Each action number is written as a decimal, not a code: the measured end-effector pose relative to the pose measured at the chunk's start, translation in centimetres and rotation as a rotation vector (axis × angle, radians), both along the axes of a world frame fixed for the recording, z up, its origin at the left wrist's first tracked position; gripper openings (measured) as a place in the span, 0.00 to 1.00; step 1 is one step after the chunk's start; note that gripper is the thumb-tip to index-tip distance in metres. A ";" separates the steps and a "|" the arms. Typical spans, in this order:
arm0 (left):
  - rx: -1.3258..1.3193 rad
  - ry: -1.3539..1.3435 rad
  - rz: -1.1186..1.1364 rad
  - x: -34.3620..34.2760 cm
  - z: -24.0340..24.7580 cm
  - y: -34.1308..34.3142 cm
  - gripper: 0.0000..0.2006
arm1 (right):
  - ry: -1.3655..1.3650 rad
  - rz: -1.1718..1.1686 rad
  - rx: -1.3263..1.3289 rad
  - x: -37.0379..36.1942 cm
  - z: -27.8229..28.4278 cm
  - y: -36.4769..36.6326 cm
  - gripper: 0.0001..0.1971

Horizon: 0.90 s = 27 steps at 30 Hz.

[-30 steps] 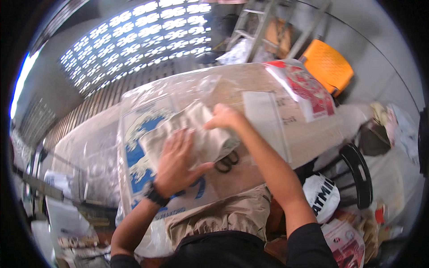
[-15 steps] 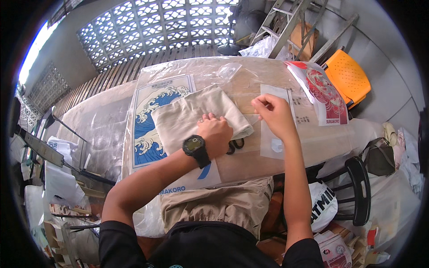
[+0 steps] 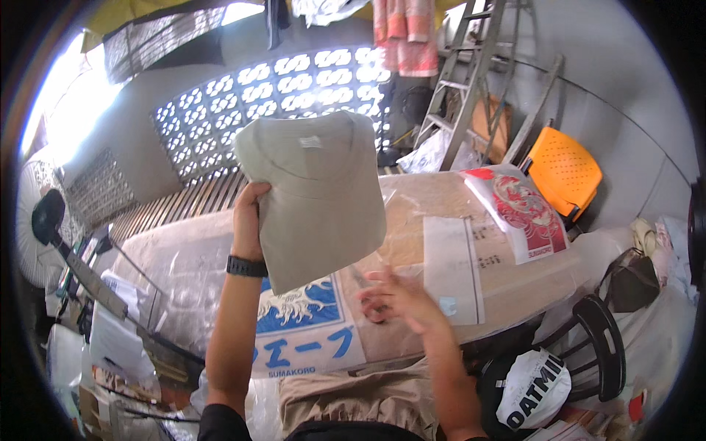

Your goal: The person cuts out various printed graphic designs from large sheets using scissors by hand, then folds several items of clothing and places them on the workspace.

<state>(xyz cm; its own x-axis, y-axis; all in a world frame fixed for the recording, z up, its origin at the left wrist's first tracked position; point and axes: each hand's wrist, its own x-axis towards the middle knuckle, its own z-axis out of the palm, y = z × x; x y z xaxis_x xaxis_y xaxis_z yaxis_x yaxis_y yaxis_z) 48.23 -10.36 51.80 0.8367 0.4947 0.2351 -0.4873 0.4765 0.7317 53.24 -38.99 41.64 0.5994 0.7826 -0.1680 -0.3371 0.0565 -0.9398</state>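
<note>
A folded beige T-shirt point(image 3: 320, 213) is held up above the table, its round neckline and small white label facing me. My left hand point(image 3: 248, 213), with a black watch on the wrist, grips the shirt by its left edge; most of the fingers are hidden behind the cloth. Lower and to the right, my right hand point(image 3: 401, 300) is off the shirt, fingers apart and slightly blurred, over the table. Beneath the shirt lies a printed bag or sheet point(image 3: 309, 353) with a blue wave picture and blue lettering, partly covered from view.
The plastic-covered table point(image 3: 176, 257) also bears a pale translucent sheet point(image 3: 450, 272) and a white bag with a red print point(image 3: 515, 209). Behind it stand an orange chair point(image 3: 565, 173) and a ladder point(image 3: 463, 88). A black chair point(image 3: 599, 342) is near right.
The folded shirt has been lifted off the table and tilted upright by my left hand. My right hand has moved lower and its fingers have spread. The view has tipped upward.
</note>
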 end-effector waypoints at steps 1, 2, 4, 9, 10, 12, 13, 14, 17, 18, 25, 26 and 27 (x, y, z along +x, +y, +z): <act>0.011 -0.041 -0.058 0.3 0.6 -1.0 0.17 | 0.025 0.036 0.087 0.4 -0.7 1.5 0.42; 0.015 -0.074 -0.111 0.3 0.9 -1.7 0.17 | 0.034 -0.032 0.265 0.1 -0.3 2.8 0.41; 0.164 -0.123 0.052 1.5 0.3 -1.5 0.18 | 0.047 -0.146 0.621 -0.2 0.6 5.0 0.41; -0.010 -0.253 0.236 4.8 -3.0 -4.8 0.17 | 0.030 -0.460 0.786 1.2 2.2 1.2 0.27; -0.069 -0.121 -0.241 4.2 -2.0 -7.0 0.20 | -0.062 -0.532 0.715 2.2 1.1 -1.1 0.25; -0.024 0.062 -0.222 5.9 -3.2 -10.1 0.19 | -0.003 -0.695 0.626 2.7 0.7 -4.0 0.23; 0.021 0.063 -0.239 7.5 -3.5 -11.3 0.18 | -0.041 -0.765 0.583 3.1 0.8 -5.7 0.23; 0.059 0.057 -0.248 9.5 -4.0 -12.5 0.18 | -0.081 -0.811 0.596 3.9 1.5 -7.4 0.24; 0.040 -0.011 -0.381 17.2 -2.5 -18.0 0.16 | -0.167 -0.927 0.669 7.8 4.3 -12.4 0.26; 0.093 -0.061 -0.327 19.8 -1.1 -20.3 0.15 | -0.203 -0.955 0.682 9.8 5.8 -14.0 0.25; 0.258 0.145 -0.171 30.6 -1.3 -18.8 0.38 | -0.193 -0.959 0.405 28.6 7.3 -24.7 0.25; 0.423 0.159 -0.135 29.4 -2.9 -16.7 0.40 | -0.148 -0.960 0.332 31.2 4.7 -26.5 0.26; 0.525 0.187 -0.089 29.2 -5.1 -12.9 0.42 | -0.107 -0.949 0.266 33.4 2.9 -27.7 0.26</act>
